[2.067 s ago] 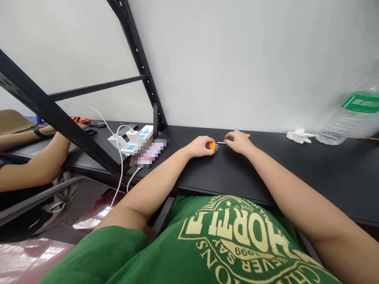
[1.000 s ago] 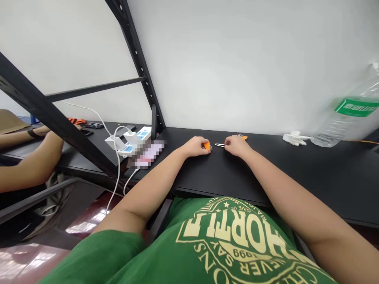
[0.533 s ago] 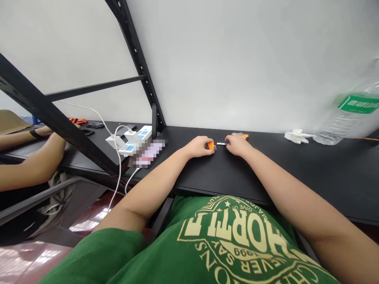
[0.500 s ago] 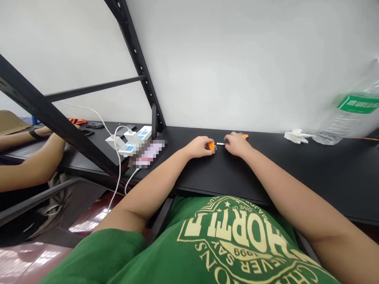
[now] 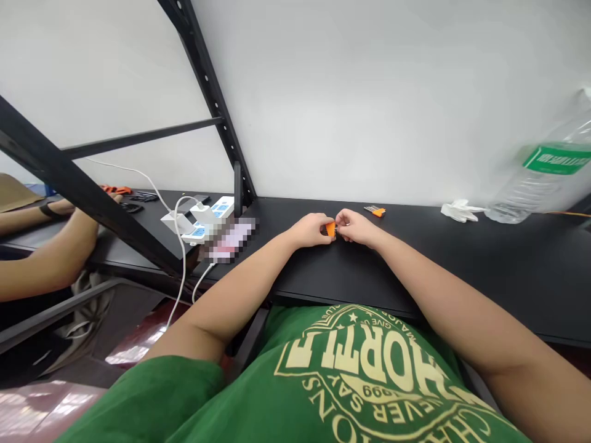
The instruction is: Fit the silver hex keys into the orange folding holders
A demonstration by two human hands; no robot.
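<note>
My left hand (image 5: pixel 314 230) is closed round an orange hex key holder (image 5: pixel 330 229), low over the black tabletop. Dark metal ends stick out at the holder's right side. Right up against that side, my right hand (image 5: pixel 354 226) has its thumb and fingers pinched together on what looks like a thin metal hex key, mostly hidden by the fingertips. Behind my right hand lies a second orange holder (image 5: pixel 378 212) with several silver keys in it, touched by neither hand.
A crumpled white glove (image 5: pixel 462 211) and a large clear bottle (image 5: pixel 521 191) are at the right. To the left are a black rack post (image 5: pixel 221 117), a white power strip (image 5: pixel 221 212) with cables and a blurred-out phone (image 5: pixel 231 240). Another person's arms (image 5: pixel 55 252) rest at the far left.
My right hand has moved left, from beside the second holder to the holder in my left hand. The silver rod by its fingers no longer shows on the table. My left hand stays put.
</note>
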